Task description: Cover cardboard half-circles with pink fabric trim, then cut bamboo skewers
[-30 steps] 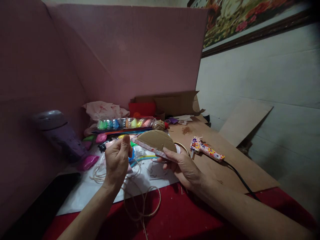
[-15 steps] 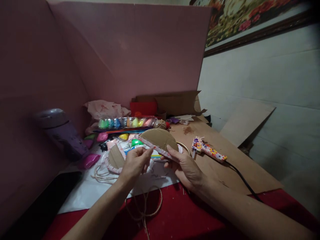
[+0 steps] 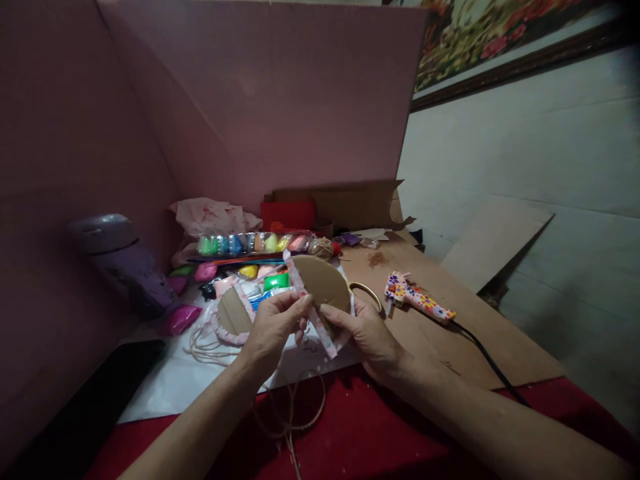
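Note:
Between my hands is a half-round cardboard piece [image 3: 323, 277], its straight edge covered by a strip of pink-patterned fabric [image 3: 327, 340]. My left hand [image 3: 280, 320] pinches the fabric along that straight edge. On the other side my right hand [image 3: 367, 330] grips the piece, thumb on the bare cardboard face and fingers hidden behind. A second half-round cardboard piece [image 3: 233, 312] with a fabric-covered rim lies left of my left hand. Loose twine [image 3: 203, 350] lies beside it. Behind my right hand shows a gold scissors handle [image 3: 373, 293].
A flower-patterned glue gun [image 3: 417, 297] with a black cord rests on a large cardboard sheet [image 3: 480, 340] at right. Coloured clay packs [image 3: 250, 245] lie behind my hands. At left stand a purple bottle [image 3: 123, 267] and a dark flat object [image 3: 110, 380].
The half-round piece has turned so its straight edge slopes more steeply, down to the right. My left hand has closed onto the fabric edge, and my right thumb has shifted onto the cardboard face.

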Demonstrator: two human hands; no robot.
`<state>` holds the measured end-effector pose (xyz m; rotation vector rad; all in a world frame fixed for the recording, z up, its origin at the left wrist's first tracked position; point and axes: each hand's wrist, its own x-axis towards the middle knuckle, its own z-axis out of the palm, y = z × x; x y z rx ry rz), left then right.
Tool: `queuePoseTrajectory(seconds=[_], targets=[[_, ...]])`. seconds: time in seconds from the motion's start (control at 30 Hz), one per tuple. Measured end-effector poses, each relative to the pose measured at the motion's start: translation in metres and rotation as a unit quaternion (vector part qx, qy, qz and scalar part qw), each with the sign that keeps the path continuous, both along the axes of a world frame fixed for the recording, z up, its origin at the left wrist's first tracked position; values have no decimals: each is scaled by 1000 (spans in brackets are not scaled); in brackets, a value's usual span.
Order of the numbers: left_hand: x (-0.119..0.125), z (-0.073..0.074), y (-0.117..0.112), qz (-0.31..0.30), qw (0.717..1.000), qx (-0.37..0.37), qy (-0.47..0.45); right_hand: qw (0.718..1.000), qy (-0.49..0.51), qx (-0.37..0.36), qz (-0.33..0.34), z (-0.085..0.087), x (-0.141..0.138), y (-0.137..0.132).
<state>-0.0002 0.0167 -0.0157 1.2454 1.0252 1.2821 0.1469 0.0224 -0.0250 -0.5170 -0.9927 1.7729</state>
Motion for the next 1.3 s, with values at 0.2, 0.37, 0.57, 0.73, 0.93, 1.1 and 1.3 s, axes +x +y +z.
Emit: queuePoseTrajectory(seconds=[0.2, 0.37, 0.57, 0.73, 0.93, 1.1, 1.3], targets=[[5, 4, -3, -1, 1000, 1, 15, 999, -30, 39, 12, 0, -2, -3], [13, 11, -6, 12, 999, 12, 38, 1000, -13, 19, -18, -2, -2, 0], [5, 2, -3, 164, 979, 94, 72, 998, 20, 16, -51, 0, -2, 1], [1, 1, -6, 186, 939, 214, 195, 998, 6, 11, -61, -1, -2, 2], [1, 4, -6, 206, 829, 370, 365, 998, -37, 24, -54, -7, -3, 4], [-1, 4, -4, 218, 769, 406, 442, 990, -104, 68, -62, -8, -3, 0], [0, 6, -6, 245, 691, 393, 555, 980, -140, 105, -93, -10, -4, -3]])
